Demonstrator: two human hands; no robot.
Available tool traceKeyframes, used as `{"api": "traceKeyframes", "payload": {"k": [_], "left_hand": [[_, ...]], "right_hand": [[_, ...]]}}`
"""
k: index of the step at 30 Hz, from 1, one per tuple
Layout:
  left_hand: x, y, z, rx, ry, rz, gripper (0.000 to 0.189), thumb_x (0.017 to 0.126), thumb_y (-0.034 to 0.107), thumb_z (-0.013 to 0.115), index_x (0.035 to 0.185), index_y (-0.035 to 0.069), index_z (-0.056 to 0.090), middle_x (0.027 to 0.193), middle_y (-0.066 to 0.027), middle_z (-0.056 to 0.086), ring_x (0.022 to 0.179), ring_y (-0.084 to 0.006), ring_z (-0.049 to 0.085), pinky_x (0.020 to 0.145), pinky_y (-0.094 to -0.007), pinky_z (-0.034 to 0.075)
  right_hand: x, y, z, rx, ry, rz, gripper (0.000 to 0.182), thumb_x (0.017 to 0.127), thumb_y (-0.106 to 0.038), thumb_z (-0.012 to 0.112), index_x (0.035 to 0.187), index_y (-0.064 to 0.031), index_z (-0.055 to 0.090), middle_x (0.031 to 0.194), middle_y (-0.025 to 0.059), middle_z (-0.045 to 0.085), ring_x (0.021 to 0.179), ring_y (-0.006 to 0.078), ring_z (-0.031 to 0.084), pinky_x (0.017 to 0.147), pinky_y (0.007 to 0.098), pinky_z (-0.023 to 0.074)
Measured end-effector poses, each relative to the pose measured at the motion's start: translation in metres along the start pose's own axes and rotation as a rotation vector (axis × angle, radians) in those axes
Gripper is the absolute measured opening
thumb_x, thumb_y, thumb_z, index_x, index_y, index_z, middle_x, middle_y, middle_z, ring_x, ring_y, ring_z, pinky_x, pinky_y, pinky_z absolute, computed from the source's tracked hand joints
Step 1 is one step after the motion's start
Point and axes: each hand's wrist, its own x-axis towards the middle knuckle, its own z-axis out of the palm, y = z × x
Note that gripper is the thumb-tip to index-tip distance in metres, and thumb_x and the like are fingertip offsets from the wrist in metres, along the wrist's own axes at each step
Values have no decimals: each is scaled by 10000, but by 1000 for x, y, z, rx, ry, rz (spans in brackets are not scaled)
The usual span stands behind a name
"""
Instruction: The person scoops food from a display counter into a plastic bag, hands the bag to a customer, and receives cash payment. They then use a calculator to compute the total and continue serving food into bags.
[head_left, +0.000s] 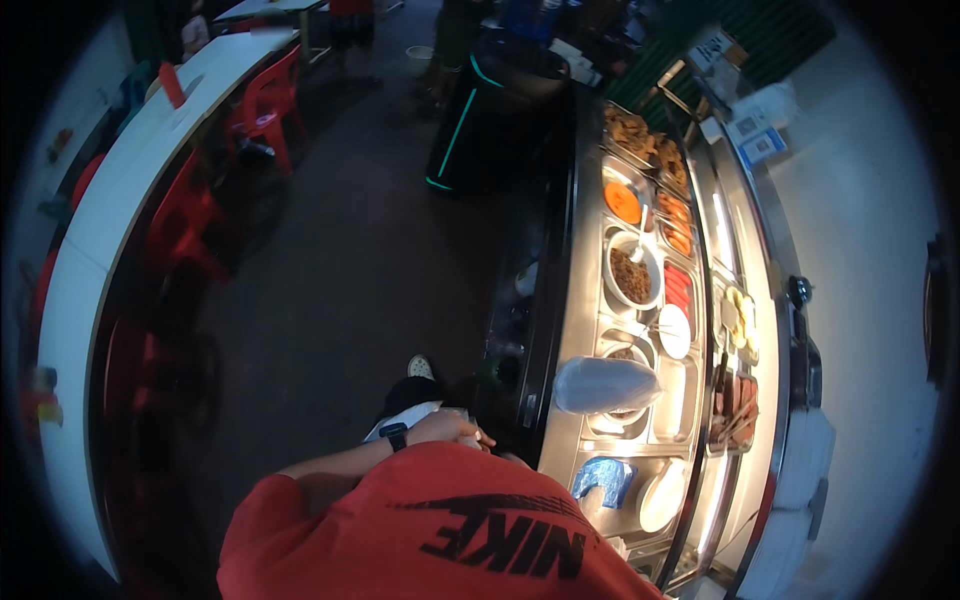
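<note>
My left hand (448, 429), with a dark watch on the wrist, is low in front of my red shirt, beside the counter. Something pale and partly see-through shows at its fingers, but the hold is hard to make out. A sliver of skin under the shirt may be my right hand; the shirt covers nearly all of it. To the right, a rolled clear plastic bag (606, 385) lies over a bowl on the steel food counter (574, 330). Blue plastic packaging (604, 480) sits nearer me, by a white oval dish (663, 496).
Along the counter stand a bowl of minced food (630, 276), orange sauce (622, 202), fried pieces (628, 135) and red sausages (676, 288). A black bin-like container (480, 120) stands ahead. Leftward are a long white table (127, 217) and red plastic chairs (262, 112).
</note>
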Motion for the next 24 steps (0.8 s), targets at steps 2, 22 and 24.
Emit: {"api": "traceKeyframes", "payload": {"k": [2, 22, 24], "left_hand": [[-24, 40, -8, 237, 104, 100, 241, 849, 183, 617, 1055, 102, 711, 1052, -51, 722, 967, -201, 680, 841, -324, 511], [-69, 56, -286, 475, 906, -242, 166, 831, 181, 666, 971, 139, 744, 923, -81, 722, 800, -261, 693, 695, -346, 537], [-60, 69, -333, 507, 934, -202, 168, 830, 187, 681, 976, 137, 747, 910, -88, 723, 787, -258, 696, 684, -335, 534]], "right_hand": [[50, -2, 3, -57, -54, -28, 294, 911, -176, 641, 1146, 0, 654, 1023, 94, 687, 961, 151, 626, 860, 307, 504], [322, -177, -44, -306, -283, 22, 301, 911, -197, 637, 1144, -8, 661, 1024, 87, 688, 951, 135, 622, 860, 302, 501], [340, -203, -55, -313, -258, 42, 301, 911, -199, 637, 1143, -9, 662, 1024, 86, 688, 950, 134, 622, 861, 301, 501]]}}
